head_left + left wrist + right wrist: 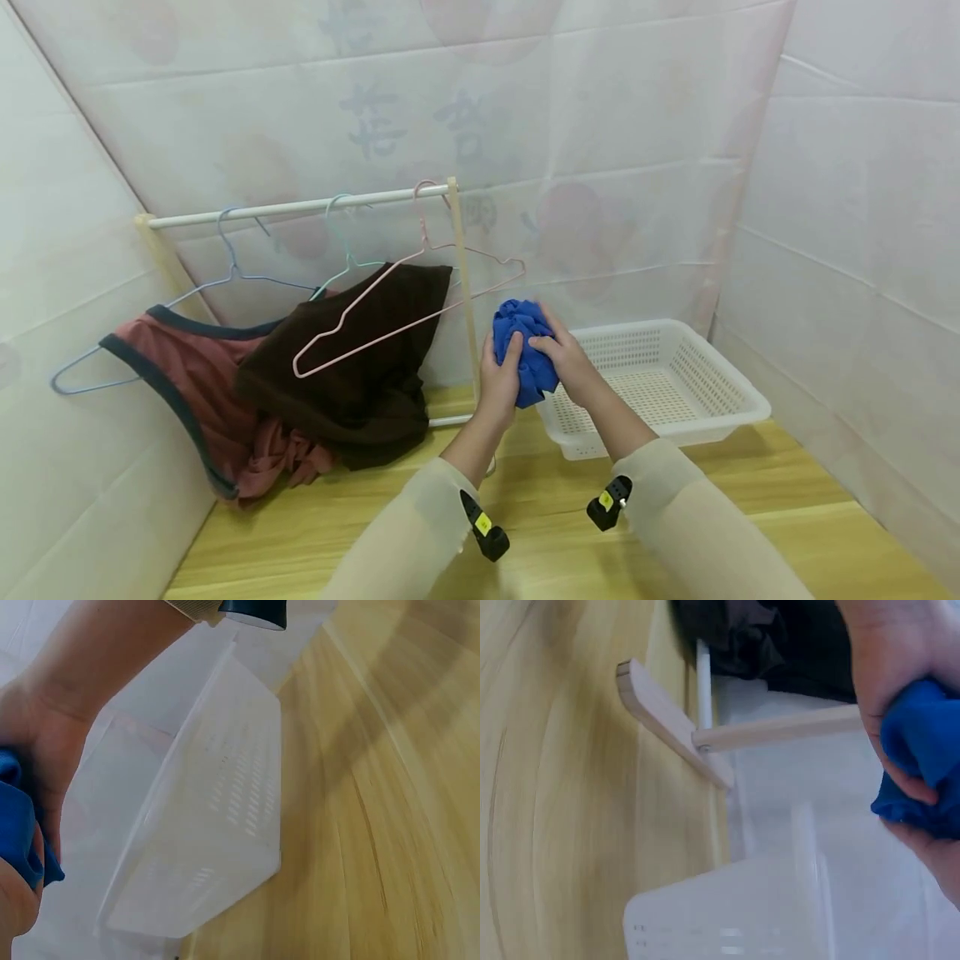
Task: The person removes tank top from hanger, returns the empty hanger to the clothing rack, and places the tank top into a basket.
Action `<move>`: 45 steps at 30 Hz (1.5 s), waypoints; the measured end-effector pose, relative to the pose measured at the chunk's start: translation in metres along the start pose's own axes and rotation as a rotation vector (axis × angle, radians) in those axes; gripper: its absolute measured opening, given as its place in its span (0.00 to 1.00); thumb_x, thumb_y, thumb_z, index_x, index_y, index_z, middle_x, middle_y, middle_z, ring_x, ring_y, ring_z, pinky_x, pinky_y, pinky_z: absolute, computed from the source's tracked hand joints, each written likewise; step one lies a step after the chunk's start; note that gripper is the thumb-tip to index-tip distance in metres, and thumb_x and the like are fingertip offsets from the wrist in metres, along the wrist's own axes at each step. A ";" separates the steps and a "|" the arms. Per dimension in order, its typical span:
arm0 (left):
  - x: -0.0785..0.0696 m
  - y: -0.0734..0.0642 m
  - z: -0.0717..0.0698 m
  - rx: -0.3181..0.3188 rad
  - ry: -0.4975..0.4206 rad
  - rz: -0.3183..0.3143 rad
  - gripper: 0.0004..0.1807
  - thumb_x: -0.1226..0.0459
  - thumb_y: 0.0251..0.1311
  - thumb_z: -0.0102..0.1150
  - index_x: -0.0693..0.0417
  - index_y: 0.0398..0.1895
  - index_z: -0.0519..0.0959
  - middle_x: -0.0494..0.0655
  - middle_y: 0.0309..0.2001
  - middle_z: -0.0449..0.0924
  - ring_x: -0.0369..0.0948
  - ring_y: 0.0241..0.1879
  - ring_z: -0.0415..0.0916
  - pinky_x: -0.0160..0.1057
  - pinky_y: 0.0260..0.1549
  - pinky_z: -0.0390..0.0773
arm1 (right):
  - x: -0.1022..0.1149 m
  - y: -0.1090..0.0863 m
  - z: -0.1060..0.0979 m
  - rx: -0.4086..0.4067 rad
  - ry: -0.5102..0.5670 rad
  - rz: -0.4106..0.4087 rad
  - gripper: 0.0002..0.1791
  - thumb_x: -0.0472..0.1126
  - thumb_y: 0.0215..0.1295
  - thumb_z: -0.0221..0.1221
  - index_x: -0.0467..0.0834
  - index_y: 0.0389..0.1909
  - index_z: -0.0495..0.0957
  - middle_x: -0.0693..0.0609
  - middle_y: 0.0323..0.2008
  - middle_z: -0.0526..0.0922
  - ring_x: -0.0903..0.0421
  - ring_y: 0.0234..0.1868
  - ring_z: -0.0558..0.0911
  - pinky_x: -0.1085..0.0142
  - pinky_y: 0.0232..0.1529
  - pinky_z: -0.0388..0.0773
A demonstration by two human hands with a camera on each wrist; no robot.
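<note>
Between both hands is a crumpled bundle of bright blue cloth (pixel 534 371), held up in front of the white plastic basket. My left hand (pixel 500 385) grips it from the left, thumb lying over the front. From the right, my right hand (pixel 576 364) grips the same bundle, its thumb also on the front. The folds hide what kind of garment it is. In both wrist views the blue cloth (pixel 16 825) shows at the edge, squeezed between the hands. Just left of the hands, a pink hanger (pixel 360 348) hangs bare from the rack.
A rack with a white rail (pixel 285 208) stands at left. On it hang a reddish garment (pixel 191 358) with dark trim, on a blue hanger (pixel 88 387), and a dark brown garment (pixel 360 358) by a mint hanger (pixel 348 260). The slotted basket (pixel 738 410) sits on the wooden table (pixel 547 517).
</note>
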State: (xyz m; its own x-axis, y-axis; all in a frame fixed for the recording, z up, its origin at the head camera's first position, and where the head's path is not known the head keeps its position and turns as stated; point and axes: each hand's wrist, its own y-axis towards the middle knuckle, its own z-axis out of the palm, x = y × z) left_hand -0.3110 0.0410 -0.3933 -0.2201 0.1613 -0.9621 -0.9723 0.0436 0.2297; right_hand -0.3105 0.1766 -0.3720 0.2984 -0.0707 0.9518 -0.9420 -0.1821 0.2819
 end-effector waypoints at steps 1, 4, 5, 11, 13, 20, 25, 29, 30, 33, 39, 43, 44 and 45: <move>0.001 0.001 0.003 0.003 -0.006 -0.006 0.35 0.38 0.64 0.53 0.35 0.72 0.61 0.44 0.69 0.66 0.48 0.68 0.65 0.54 0.65 0.67 | -0.002 0.000 -0.004 -0.005 0.045 0.018 0.42 0.47 0.72 0.52 0.61 0.79 0.41 0.51 0.79 0.42 0.44 0.78 0.46 0.42 0.73 0.48; 0.003 0.006 0.010 0.015 -0.024 -0.031 0.35 0.35 0.64 0.50 0.35 0.71 0.63 0.42 0.69 0.67 0.46 0.67 0.66 0.51 0.64 0.68 | -0.006 0.002 -0.013 -0.015 0.103 0.042 0.50 0.43 0.66 0.61 0.65 0.78 0.38 0.51 0.79 0.42 0.44 0.78 0.48 0.42 0.72 0.52; 0.004 0.007 0.012 0.024 -0.047 -0.042 0.34 0.35 0.65 0.49 0.35 0.71 0.63 0.42 0.68 0.67 0.45 0.67 0.66 0.51 0.64 0.68 | -0.007 0.002 -0.015 -0.017 0.088 0.047 0.53 0.42 0.64 0.63 0.64 0.78 0.38 0.50 0.79 0.42 0.43 0.77 0.49 0.42 0.72 0.53; 0.009 0.013 0.025 0.127 -0.259 -0.079 0.27 0.44 0.75 0.39 0.35 0.73 0.57 0.44 0.69 0.64 0.44 0.65 0.65 0.46 0.63 0.68 | -0.012 0.002 -0.023 -0.085 -0.071 0.038 0.56 0.43 0.56 0.71 0.62 0.78 0.46 0.52 0.78 0.50 0.42 0.76 0.53 0.40 0.70 0.56; 0.010 0.013 0.028 0.178 -0.322 -0.087 0.26 0.47 0.76 0.36 0.36 0.74 0.54 0.44 0.71 0.61 0.45 0.68 0.63 0.45 0.65 0.65 | -0.014 0.002 -0.024 -0.149 -0.136 0.007 0.53 0.43 0.55 0.71 0.60 0.77 0.50 0.50 0.77 0.53 0.42 0.75 0.56 0.40 0.70 0.57; 0.016 0.014 0.031 0.272 -0.027 -0.076 0.37 0.39 0.74 0.31 0.40 0.79 0.42 0.44 0.78 0.46 0.46 0.76 0.47 0.51 0.72 0.52 | -0.022 0.008 -0.026 -0.344 -0.346 -0.036 0.44 0.42 0.54 0.68 0.49 0.73 0.62 0.41 0.71 0.63 0.38 0.69 0.65 0.39 0.65 0.64; 0.032 0.009 0.028 0.350 0.373 0.029 0.43 0.37 0.72 0.33 0.46 0.80 0.36 0.48 0.79 0.42 0.47 0.76 0.47 0.52 0.72 0.55 | -0.039 0.014 -0.040 -0.393 -0.427 0.022 0.45 0.40 0.53 0.66 0.45 0.74 0.61 0.38 0.71 0.63 0.36 0.69 0.65 0.39 0.65 0.64; 0.043 0.000 0.022 0.421 0.678 0.064 0.45 0.35 0.70 0.33 0.50 0.80 0.38 0.52 0.79 0.42 0.54 0.77 0.42 0.58 0.71 0.54 | -0.055 0.017 -0.044 -0.338 -0.523 0.109 0.45 0.41 0.56 0.64 0.44 0.75 0.58 0.32 0.70 0.61 0.32 0.68 0.65 0.37 0.63 0.65; 0.045 -0.003 0.021 0.434 0.750 0.070 0.45 0.35 0.70 0.32 0.52 0.80 0.40 0.52 0.79 0.43 0.56 0.77 0.40 0.59 0.71 0.52 | -0.059 0.017 -0.044 -0.318 -0.552 0.132 0.44 0.42 0.57 0.63 0.44 0.75 0.57 0.31 0.70 0.61 0.31 0.67 0.65 0.36 0.62 0.66; 0.052 -0.008 0.020 0.446 0.956 0.075 0.47 0.34 0.70 0.32 0.56 0.79 0.43 0.52 0.79 0.46 0.58 0.77 0.36 0.61 0.71 0.47 | -0.070 0.019 -0.041 -0.259 -0.639 0.206 0.44 0.44 0.60 0.62 0.47 0.76 0.55 0.27 0.68 0.59 0.28 0.65 0.66 0.34 0.59 0.68; 0.056 -0.015 0.025 0.429 1.168 0.080 0.43 0.38 0.71 0.39 0.55 0.78 0.51 0.51 0.78 0.48 0.54 0.78 0.36 0.58 0.72 0.47 | -0.085 0.023 -0.035 -0.175 -0.763 0.304 0.48 0.47 0.62 0.62 0.50 0.79 0.46 0.26 0.69 0.55 0.26 0.63 0.67 0.34 0.56 0.69; 0.052 -0.017 0.028 0.386 1.262 0.087 0.34 0.42 0.72 0.42 0.48 0.74 0.62 0.50 0.77 0.53 0.53 0.78 0.40 0.60 0.71 0.50 | -0.091 0.026 -0.033 -0.158 -0.766 0.348 0.55 0.46 0.62 0.64 0.49 0.79 0.37 0.26 0.72 0.50 0.25 0.62 0.68 0.34 0.55 0.70; 0.052 -0.018 0.029 0.377 1.274 0.086 0.32 0.43 0.72 0.43 0.46 0.73 0.64 0.48 0.76 0.54 0.52 0.78 0.40 0.61 0.71 0.51 | -0.093 0.026 -0.033 -0.160 -0.765 0.350 0.55 0.46 0.62 0.65 0.49 0.79 0.37 0.26 0.72 0.48 0.25 0.60 0.69 0.35 0.53 0.71; 0.052 -0.018 0.029 0.366 1.277 0.084 0.31 0.44 0.72 0.43 0.45 0.73 0.65 0.47 0.76 0.55 0.51 0.78 0.41 0.61 0.71 0.51 | -0.095 0.026 -0.033 -0.164 -0.769 0.350 0.53 0.47 0.62 0.65 0.48 0.78 0.39 0.27 0.72 0.48 0.25 0.58 0.70 0.36 0.52 0.72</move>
State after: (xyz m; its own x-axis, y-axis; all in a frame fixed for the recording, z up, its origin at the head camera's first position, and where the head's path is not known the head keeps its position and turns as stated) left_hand -0.3026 0.0771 -0.4436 -0.3924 -0.8468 -0.3591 -0.9194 0.3722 0.1269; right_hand -0.3679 0.2109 -0.4507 -0.0481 -0.7519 0.6575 -0.9918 0.1139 0.0577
